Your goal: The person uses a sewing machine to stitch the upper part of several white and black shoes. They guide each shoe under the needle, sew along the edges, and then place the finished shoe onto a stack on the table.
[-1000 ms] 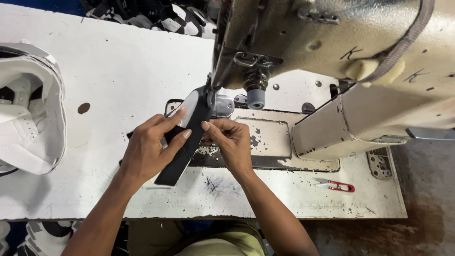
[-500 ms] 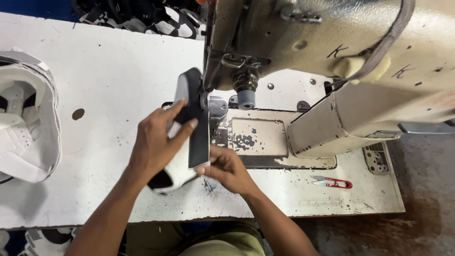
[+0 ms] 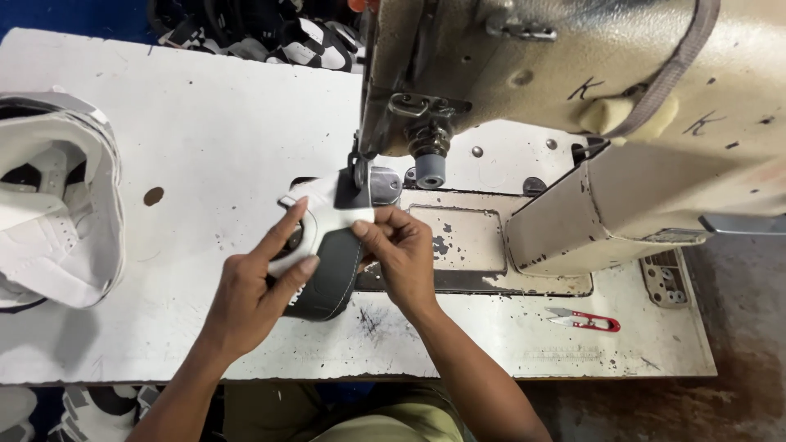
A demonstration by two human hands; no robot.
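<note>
My left hand (image 3: 250, 299) cups the shoe piece (image 3: 327, 262) from the side, fingers stretched along its white upper part and thumb under the dark padded end, while my right hand (image 3: 405, 258) pinches its near edge between thumb and fingertips. Both hands are closed on the piece, holding it just in front of the presser foot (image 3: 360, 176) of the sewing machine (image 3: 573, 106), about mid-table and a little toward the near edge.

The piece is two-toned: a white leathery panel at the top, folded or curved, and a dark grey rounded section below with a pale stitch line following its curve. It sits tilted, partly lifted off the table (image 3: 205, 139).

I judge the main risk is my fingertips, which are close to the needle area; a slip would bring them under it. The curved piece could also twist in my grip, so a seam would wander off the edge line.

A stack of white cut pieces (image 3: 49, 213) lies at the table's left edge, and red thread snips (image 3: 583, 321) rest toward the near right corner
</note>
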